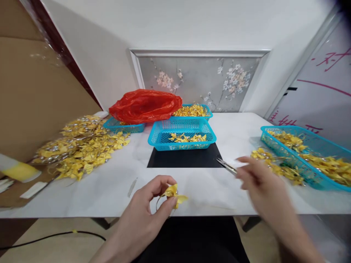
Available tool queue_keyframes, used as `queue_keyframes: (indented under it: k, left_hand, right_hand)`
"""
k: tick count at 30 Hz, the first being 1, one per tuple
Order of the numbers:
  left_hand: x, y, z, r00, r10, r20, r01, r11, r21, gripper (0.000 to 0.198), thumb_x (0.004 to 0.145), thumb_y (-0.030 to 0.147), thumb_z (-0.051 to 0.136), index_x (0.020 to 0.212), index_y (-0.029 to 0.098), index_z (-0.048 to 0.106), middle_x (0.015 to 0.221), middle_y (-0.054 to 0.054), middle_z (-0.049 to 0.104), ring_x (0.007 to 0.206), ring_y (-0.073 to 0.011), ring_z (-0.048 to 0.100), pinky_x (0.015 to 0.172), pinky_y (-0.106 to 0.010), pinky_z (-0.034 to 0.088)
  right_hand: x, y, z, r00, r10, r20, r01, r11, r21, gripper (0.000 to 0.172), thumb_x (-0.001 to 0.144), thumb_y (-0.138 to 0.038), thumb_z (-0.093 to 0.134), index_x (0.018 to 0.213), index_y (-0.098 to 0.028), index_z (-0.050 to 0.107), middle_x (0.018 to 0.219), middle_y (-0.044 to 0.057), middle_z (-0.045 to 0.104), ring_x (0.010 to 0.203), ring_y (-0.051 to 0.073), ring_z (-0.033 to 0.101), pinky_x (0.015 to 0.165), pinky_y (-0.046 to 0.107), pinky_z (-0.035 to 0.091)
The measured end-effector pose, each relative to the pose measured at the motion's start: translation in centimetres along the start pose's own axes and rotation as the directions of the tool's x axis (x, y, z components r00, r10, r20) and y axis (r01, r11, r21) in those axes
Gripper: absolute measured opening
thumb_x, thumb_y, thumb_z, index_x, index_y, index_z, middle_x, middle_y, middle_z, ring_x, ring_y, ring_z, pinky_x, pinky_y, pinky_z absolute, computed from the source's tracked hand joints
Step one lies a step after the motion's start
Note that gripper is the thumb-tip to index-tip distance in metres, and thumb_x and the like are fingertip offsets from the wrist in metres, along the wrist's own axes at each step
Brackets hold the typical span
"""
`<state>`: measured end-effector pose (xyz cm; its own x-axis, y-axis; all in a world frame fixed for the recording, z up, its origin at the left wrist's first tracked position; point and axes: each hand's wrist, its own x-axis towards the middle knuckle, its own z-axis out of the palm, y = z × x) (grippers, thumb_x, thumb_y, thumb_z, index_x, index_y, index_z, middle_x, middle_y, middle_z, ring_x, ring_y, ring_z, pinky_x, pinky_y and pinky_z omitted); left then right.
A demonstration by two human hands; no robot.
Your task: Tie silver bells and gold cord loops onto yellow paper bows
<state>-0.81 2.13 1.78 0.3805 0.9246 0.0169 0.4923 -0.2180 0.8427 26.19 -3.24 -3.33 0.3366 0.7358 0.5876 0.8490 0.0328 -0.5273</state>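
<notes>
My left hand [149, 206] is closed in a pinch on a small yellow folded paper piece [174, 193] near the front edge of the white table [109, 186]. My right hand [260, 188] is blurred by motion, right of the middle, and grips small metal scissors [226, 165] whose tips point left toward a black mat [186, 157]. A blue basket [181, 133] holding a few yellow folded pieces stands behind the mat.
A heap of yellow pieces [82, 146] lies at the left. A red plastic bag [145, 105] covers a blue basket at the back, beside another full basket [193, 110]. A long blue basket [307, 155] of yellow pieces stands at the right.
</notes>
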Motion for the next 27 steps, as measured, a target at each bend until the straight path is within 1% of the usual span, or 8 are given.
queue_keyframes:
  k: [3, 6, 8, 12, 14, 18, 23, 27]
  left_hand:
    - [-0.4, 0.1, 0.3, 0.997, -0.062, -0.036, 0.055, 0.986, -0.154, 0.026, 0.088, 0.030, 0.056, 0.113, 0.031, 0.050, 0.081, 0.003, 0.064, 0.071, -0.0168, 0.060, 0.065, -0.025, 0.047]
    - [-1.0, 0.7, 0.6, 0.992, -0.083, -0.090, 0.059, 0.968, -0.244, 0.026, 0.088, 0.031, 0.056, 0.113, 0.034, 0.049, 0.074, 0.006, 0.061, 0.063, -0.0132, 0.055, 0.058, -0.020, 0.045]
    - [-1.4, 1.1, 0.8, 0.988, -0.081, -0.128, 0.041, 0.958, -0.283, 0.024, 0.088, 0.030, 0.057, 0.111, 0.035, 0.052, 0.075, 0.006, 0.062, 0.064, -0.0121, 0.056, 0.059, -0.018, 0.045]
    - [-1.9, 1.5, 1.1, 0.986, -0.031, -0.162, -0.021, 0.951, -0.309, 0.018, 0.087, 0.028, 0.057, 0.102, 0.036, 0.060, 0.081, 0.006, 0.063, 0.069, -0.0113, 0.058, 0.062, -0.017, 0.047]
    - [-2.0, 1.4, 1.1, 0.984, -0.010, -0.176, -0.042, 0.955, -0.292, 0.013, 0.086, 0.027, 0.059, 0.095, 0.034, 0.066, 0.083, 0.005, 0.063, 0.068, -0.0112, 0.058, 0.062, -0.017, 0.047]
    - [-2.1, 1.4, 1.3, 0.983, -0.045, -0.180, -0.008, 0.960, -0.282, 0.013, 0.084, 0.029, 0.062, 0.094, 0.032, 0.070, 0.079, 0.004, 0.066, 0.067, -0.0117, 0.059, 0.061, -0.017, 0.049]
    - [-2.2, 1.7, 1.2, 0.976, -0.100, -0.191, 0.046, 0.962, -0.271, 0.017, 0.081, 0.031, 0.065, 0.097, 0.031, 0.071, 0.075, 0.004, 0.068, 0.066, -0.0123, 0.061, 0.060, -0.016, 0.051]
    - [-2.1, 1.7, 1.1, 0.966, -0.118, -0.232, 0.060, 0.968, -0.245, 0.017, 0.076, 0.028, 0.068, 0.093, 0.029, 0.072, 0.078, 0.003, 0.068, 0.067, -0.0135, 0.064, 0.062, -0.018, 0.053]
  right_hand:
    - [0.1, -1.4, 5.1, 0.986, -0.098, 0.136, 0.103, 0.994, -0.032, 0.025, 0.096, -0.028, 0.043, 0.091, -0.020, 0.067, 0.075, 0.004, 0.072, 0.063, 0.019, 0.067, 0.057, 0.027, 0.050]
    - [-0.4, -1.9, 7.3, 0.966, -0.132, 0.221, 0.155, 0.984, -0.089, 0.022, 0.094, -0.025, 0.050, 0.081, -0.021, 0.068, 0.078, 0.004, 0.070, 0.077, 0.021, 0.068, 0.065, 0.028, 0.049]
    - [-0.2, -1.4, 7.0, 0.967, -0.109, 0.229, 0.143, 0.980, -0.138, 0.020, 0.094, -0.028, 0.054, 0.083, -0.022, 0.068, 0.084, 0.003, 0.070, 0.084, 0.021, 0.066, 0.073, 0.029, 0.049]
    - [1.2, 1.4, 4.8, 0.987, 0.035, 0.156, 0.017, 0.948, -0.318, 0.019, 0.093, -0.031, 0.059, 0.101, -0.018, 0.069, 0.103, 0.010, 0.069, 0.099, 0.029, 0.062, 0.081, 0.037, 0.047]
    - [1.7, 2.8, 4.0, 0.982, 0.097, 0.163, -0.022, 0.912, -0.410, 0.020, 0.089, -0.028, 0.063, 0.104, -0.015, 0.069, 0.100, 0.013, 0.069, 0.096, 0.034, 0.061, 0.075, 0.040, 0.046]
    - [1.5, 3.9, 3.8, 0.957, 0.154, 0.247, -0.007, 0.860, -0.510, 0.011, 0.090, -0.021, 0.059, 0.092, -0.013, 0.068, 0.085, 0.014, 0.066, 0.081, 0.033, 0.063, 0.058, 0.034, 0.039]
    - [1.0, 3.3, 4.9, 0.954, 0.177, 0.241, -0.031, 0.861, -0.508, 0.016, 0.091, -0.009, 0.045, 0.089, -0.010, 0.062, 0.084, 0.015, 0.060, 0.078, 0.029, 0.061, 0.056, 0.031, 0.036]
    - [0.8, 2.7, 4.5, 0.964, 0.158, 0.213, -0.074, 0.932, -0.355, 0.022, 0.093, -0.009, 0.037, 0.102, -0.012, 0.057, 0.093, 0.013, 0.057, 0.075, 0.023, 0.060, 0.062, 0.032, 0.043]
